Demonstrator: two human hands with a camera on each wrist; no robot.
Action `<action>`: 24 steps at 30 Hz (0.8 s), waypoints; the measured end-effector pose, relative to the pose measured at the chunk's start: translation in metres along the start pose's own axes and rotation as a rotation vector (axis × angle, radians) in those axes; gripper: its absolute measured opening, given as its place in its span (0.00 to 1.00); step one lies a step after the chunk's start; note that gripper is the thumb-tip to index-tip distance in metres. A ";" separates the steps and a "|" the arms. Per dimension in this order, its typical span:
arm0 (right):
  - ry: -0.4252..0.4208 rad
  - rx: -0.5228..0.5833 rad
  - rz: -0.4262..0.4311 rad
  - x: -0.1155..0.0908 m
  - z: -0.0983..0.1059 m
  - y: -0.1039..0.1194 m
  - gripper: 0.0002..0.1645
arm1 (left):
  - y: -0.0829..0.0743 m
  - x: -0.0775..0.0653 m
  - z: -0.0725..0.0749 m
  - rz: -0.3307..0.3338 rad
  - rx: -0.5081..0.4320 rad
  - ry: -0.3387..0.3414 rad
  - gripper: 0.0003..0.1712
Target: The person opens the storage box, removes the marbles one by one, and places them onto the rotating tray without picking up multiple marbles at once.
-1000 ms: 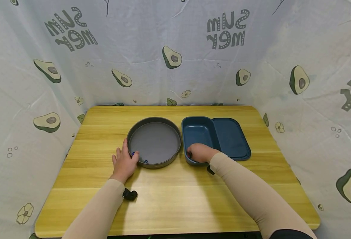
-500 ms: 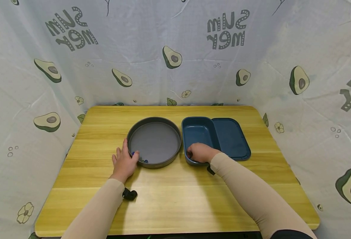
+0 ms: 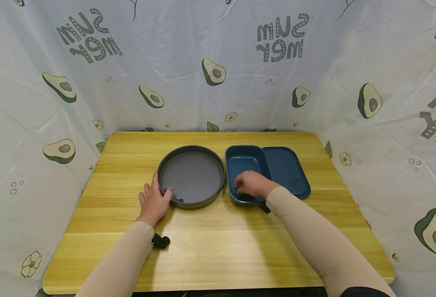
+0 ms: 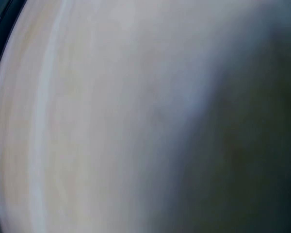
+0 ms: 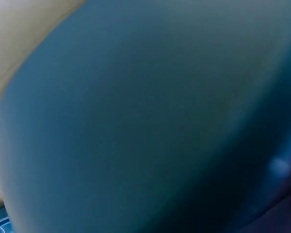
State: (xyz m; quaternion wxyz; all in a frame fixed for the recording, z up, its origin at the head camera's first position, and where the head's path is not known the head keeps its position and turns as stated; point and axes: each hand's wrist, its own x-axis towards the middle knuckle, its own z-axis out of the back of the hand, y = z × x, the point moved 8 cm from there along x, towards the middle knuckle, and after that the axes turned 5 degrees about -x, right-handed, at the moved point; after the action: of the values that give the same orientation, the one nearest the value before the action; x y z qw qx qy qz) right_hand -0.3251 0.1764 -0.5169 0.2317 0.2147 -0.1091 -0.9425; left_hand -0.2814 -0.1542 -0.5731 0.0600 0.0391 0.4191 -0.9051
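My left hand (image 3: 155, 204) lies with spread fingers at the near left rim of a round grey cake pan (image 3: 193, 175), thumb over the rim. Small blue marbles (image 3: 181, 200) sit on the pan's floor near that thumb; another blue marble (image 3: 165, 190) shows beside the hand. Inside a deep blue rectangular box (image 3: 245, 161), my right hand (image 3: 253, 184) is bent down with fingers curled together. A small dark thing shows at its fingertips, partly hidden by the fingers. The right wrist view shows mostly the blurred blue wall of the box.
A flat blue lid (image 3: 286, 171) lies against the right side of the box. Everything stands on a wooden table (image 3: 203, 247) with rounded corners. Behind and beside it hangs a white curtain (image 3: 181, 49) printed with avocados.
My right hand has risen a little from the near left corner of the box and shifted slightly right and away. The left hand and pan have stayed put.
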 end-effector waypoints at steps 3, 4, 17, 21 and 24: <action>-0.013 0.031 -0.021 -0.003 0.006 -0.001 0.07 | 0.001 0.001 0.000 0.000 -0.002 0.000 0.51; -0.017 0.046 -0.031 -0.004 0.007 -0.002 0.07 | 0.000 0.001 0.000 0.000 -0.004 0.000 0.51; -0.131 0.124 -0.045 -0.008 0.024 -0.002 0.08 | -0.001 -0.002 -0.001 0.009 0.001 0.007 0.52; -0.177 0.161 -0.052 -0.009 0.030 -0.001 0.09 | -0.001 -0.002 -0.001 0.008 0.003 0.007 0.51; -0.208 0.202 -0.069 -0.009 0.036 0.000 0.09 | 0.000 -0.002 -0.001 0.009 0.004 0.007 0.52</action>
State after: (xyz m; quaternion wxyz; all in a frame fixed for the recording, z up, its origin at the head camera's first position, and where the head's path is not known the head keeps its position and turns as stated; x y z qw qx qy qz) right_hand -0.3337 0.1844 -0.4820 0.1639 0.1420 -0.2195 -0.9512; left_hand -0.2797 -0.1530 -0.5733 0.0627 0.0443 0.4173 -0.9055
